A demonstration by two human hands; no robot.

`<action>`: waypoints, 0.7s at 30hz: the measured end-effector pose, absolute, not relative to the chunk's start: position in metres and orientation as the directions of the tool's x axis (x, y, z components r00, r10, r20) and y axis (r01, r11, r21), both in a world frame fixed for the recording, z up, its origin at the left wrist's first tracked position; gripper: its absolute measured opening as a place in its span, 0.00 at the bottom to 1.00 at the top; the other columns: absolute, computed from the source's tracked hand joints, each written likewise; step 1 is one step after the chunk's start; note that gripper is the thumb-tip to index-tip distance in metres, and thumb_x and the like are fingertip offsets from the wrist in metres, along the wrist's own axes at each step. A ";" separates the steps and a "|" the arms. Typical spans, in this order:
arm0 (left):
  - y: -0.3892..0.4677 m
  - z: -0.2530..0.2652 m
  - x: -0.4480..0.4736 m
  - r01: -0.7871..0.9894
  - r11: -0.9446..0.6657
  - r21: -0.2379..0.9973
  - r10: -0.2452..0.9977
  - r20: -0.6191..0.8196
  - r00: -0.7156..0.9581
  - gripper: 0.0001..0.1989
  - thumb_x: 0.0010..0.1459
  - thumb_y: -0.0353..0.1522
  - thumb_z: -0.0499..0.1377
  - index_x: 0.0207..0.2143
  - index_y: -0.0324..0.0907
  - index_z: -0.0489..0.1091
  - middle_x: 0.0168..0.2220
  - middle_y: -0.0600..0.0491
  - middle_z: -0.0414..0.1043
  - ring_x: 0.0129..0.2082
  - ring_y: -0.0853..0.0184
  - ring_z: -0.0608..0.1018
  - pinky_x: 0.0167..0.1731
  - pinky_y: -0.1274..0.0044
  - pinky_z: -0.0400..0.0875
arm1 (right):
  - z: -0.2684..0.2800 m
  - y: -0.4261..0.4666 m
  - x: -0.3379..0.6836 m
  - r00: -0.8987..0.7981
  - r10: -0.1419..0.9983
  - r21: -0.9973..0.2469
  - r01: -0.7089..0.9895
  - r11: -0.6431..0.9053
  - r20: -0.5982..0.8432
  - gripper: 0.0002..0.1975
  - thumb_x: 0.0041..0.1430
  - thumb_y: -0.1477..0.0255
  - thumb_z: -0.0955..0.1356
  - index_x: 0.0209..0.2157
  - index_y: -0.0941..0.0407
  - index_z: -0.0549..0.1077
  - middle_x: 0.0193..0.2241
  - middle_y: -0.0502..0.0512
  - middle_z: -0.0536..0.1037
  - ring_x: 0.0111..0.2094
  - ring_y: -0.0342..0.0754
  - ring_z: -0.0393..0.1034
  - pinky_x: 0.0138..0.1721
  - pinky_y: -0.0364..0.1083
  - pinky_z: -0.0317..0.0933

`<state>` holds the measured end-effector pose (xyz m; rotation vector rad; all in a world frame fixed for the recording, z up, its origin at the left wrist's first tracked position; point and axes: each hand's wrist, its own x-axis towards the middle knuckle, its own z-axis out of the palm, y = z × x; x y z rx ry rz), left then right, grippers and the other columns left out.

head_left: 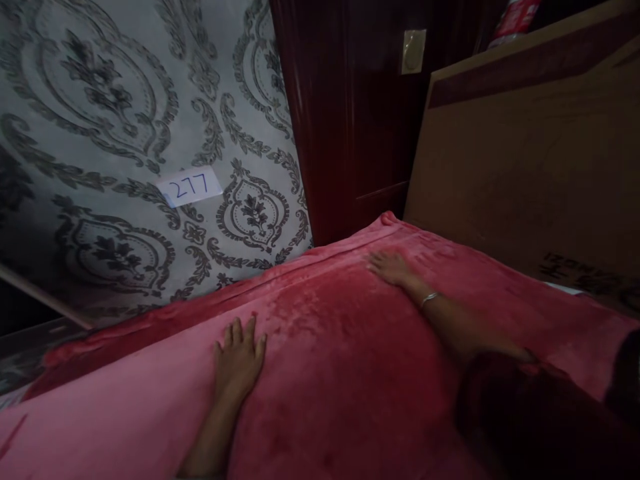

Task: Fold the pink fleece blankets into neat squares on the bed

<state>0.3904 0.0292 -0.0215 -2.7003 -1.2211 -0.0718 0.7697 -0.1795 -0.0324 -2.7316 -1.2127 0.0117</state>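
Observation:
A plush pink-red blanket point(345, 360) is spread out below me, with lighter and darker patches in its pile. My left hand point(239, 353) lies flat on it at the middle left, fingers stretched and a little apart. Farther off, near the blanket's back corner, my right hand point(389, 267) rests palm down with its fingers extended; it is slightly blurred. A silver bracelet point(429, 297) circles the right wrist. Neither hand holds anything. A folded or raised band of the blanket runs along its far edge by the wall.
Patterned grey wallpaper point(200, 127) with a paper label point(190, 187) reading 277 stands behind the blanket. Beside it is a dark red wooden panel point(345, 120) with a switch plate point(413, 52). A large cardboard box point(525, 153) borders the right side, a red-labelled container point(517, 19) above it.

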 end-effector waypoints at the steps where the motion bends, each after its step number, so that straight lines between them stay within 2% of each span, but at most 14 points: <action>1: 0.029 -0.021 0.391 0.750 -0.646 -0.143 0.743 0.108 0.661 0.30 0.71 0.39 0.42 0.72 0.42 0.52 0.72 0.37 0.52 0.71 0.49 0.57 0.63 0.51 0.57 | -0.034 -0.201 0.788 0.726 0.685 -0.140 0.685 -0.715 0.051 0.27 0.73 0.59 0.55 0.69 0.48 0.60 0.71 0.60 0.55 0.71 0.64 0.45 0.66 0.71 0.40; 5: 0.030 -0.021 0.392 0.756 -0.643 -0.122 0.752 0.085 0.653 0.30 0.71 0.39 0.42 0.72 0.43 0.50 0.72 0.37 0.50 0.71 0.49 0.56 0.63 0.51 0.56 | -0.044 -0.257 0.832 0.835 0.549 -0.140 0.548 -0.824 0.037 0.31 0.74 0.60 0.50 0.72 0.54 0.54 0.73 0.62 0.47 0.72 0.64 0.38 0.67 0.69 0.38; 9: 0.034 -0.022 0.392 0.757 -0.642 -0.119 0.755 0.074 0.652 0.30 0.70 0.39 0.41 0.72 0.44 0.50 0.73 0.38 0.48 0.72 0.49 0.55 0.64 0.51 0.55 | -0.054 -0.264 0.843 0.850 0.525 -0.144 0.526 -0.838 0.052 0.32 0.74 0.57 0.49 0.72 0.53 0.53 0.73 0.60 0.46 0.73 0.63 0.37 0.67 0.69 0.39; 15: 0.041 -0.026 0.391 0.756 -0.647 -0.103 0.750 0.092 0.655 0.31 0.70 0.39 0.38 0.72 0.42 0.50 0.72 0.37 0.50 0.71 0.49 0.56 0.63 0.51 0.56 | -0.056 -0.260 0.858 0.813 0.577 -0.139 0.581 -0.802 0.075 0.32 0.71 0.52 0.51 0.71 0.46 0.55 0.72 0.56 0.50 0.72 0.63 0.40 0.66 0.73 0.38; 21: 0.055 -0.039 0.389 0.747 -0.660 -0.079 0.734 0.145 0.664 0.33 0.67 0.40 0.40 0.72 0.43 0.51 0.72 0.40 0.51 0.71 0.51 0.56 0.63 0.51 0.56 | -0.047 -0.275 0.891 0.746 0.663 -0.166 0.663 -0.730 0.063 0.32 0.70 0.51 0.52 0.71 0.43 0.55 0.72 0.49 0.50 0.73 0.58 0.37 0.69 0.68 0.37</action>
